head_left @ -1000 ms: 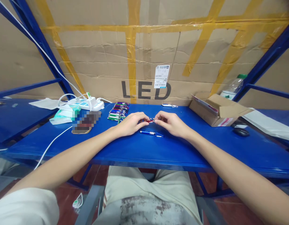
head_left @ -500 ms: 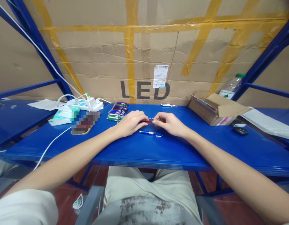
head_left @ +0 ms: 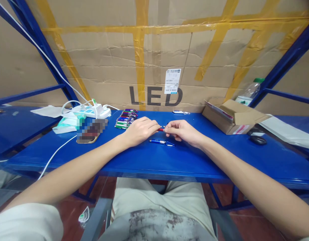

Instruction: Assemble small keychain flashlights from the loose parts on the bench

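The left hand [head_left: 141, 131] and right hand [head_left: 182, 132] nearly meet over the counter [head_left: 169, 164], both pinched on a slim red tube [head_left: 161, 130] that spans the small gap between their fingertips. Just nearer the body than that grip lies a blue pen-shaped keychain [head_left: 158, 142] with its clip. Beyond the left hand I see a row of coloured keychains [head_left: 122, 120]; beyond the right, a silver keychain [head_left: 178, 112]. Well out to the right hand's side sit an open cardboard box [head_left: 236, 117] and a black mouse [head_left: 258, 140].

Both forearms [head_left: 76, 165] stretch forward and inward. The left hand [head_left: 141, 130] turns its back upward; the right hand [head_left: 181, 131] pinches with bent fingers [head_left: 174, 124].
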The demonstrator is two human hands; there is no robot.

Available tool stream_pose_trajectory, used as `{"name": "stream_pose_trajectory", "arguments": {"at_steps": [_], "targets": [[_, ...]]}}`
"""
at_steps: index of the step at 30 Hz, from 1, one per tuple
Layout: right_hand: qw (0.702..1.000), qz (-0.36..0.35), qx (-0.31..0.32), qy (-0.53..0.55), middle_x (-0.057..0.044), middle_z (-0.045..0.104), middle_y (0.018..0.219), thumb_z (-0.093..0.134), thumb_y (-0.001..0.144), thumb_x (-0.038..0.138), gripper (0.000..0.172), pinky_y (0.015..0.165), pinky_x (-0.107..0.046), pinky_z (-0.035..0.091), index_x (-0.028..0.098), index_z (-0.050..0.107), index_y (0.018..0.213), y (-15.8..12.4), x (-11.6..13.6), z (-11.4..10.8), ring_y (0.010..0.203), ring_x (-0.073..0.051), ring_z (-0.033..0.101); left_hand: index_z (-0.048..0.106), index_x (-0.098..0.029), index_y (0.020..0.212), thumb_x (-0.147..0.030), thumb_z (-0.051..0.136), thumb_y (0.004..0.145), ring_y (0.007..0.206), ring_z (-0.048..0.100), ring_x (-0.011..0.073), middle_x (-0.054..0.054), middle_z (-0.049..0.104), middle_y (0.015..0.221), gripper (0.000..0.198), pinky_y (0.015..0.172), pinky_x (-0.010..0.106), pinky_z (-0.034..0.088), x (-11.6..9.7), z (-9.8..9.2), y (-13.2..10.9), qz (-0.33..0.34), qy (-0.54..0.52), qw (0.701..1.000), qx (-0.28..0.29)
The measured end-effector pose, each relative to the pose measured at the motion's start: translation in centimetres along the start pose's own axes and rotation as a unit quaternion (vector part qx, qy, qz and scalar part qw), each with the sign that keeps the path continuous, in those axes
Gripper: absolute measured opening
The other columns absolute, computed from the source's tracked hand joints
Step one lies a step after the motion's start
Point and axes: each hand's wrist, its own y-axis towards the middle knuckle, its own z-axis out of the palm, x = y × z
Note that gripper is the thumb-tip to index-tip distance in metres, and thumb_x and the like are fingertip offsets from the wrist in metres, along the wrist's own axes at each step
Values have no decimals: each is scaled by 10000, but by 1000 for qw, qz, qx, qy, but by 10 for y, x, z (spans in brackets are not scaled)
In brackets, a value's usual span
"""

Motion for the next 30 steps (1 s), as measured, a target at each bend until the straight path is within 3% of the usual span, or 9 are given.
{"name": "stream_pose_trajectory", "arguments": {"at_steps": [10, 21, 30], "targets": [[980, 100, 46, 167, -38, 666, 768, 992, 677, 338, 336, 438, -231, 189, 138, 739, 771, -1, 12, -3, 584, -73, 400, 724, -208, 1186, -230, 344, 1179, 981, 726, 221, 109, 797, 1133, 381, 1003, 453, 536, -3, -9, 4, 17, 19, 999, -26], [991, 45, 32, 121, -3, 642, 804, 996, 709, 491, 456, 480, -229, 321, 168, 720, 874, 1, 4, -3, 621, -89, 445, 712, -213, 1169, -277, 393, 1182, 984, 708, 218, 93, 789, 1148, 326, 1017, 443, 492, -2, -4, 4, -17, 26, 999, -32], [998, -43, -27, 23, -16, 719, 833, 948, 749, 535, 467, 639, -303, 536, 206, 655, 905, 4, -2, 1, 691, -141, 606, 721, -181, 1152, -267, 390, 1179, 966, 683, 234, 108, 784, 1114, 344, 1012, 457, 467, -5, -1, 6, -19, 57, 998, -7]]}}
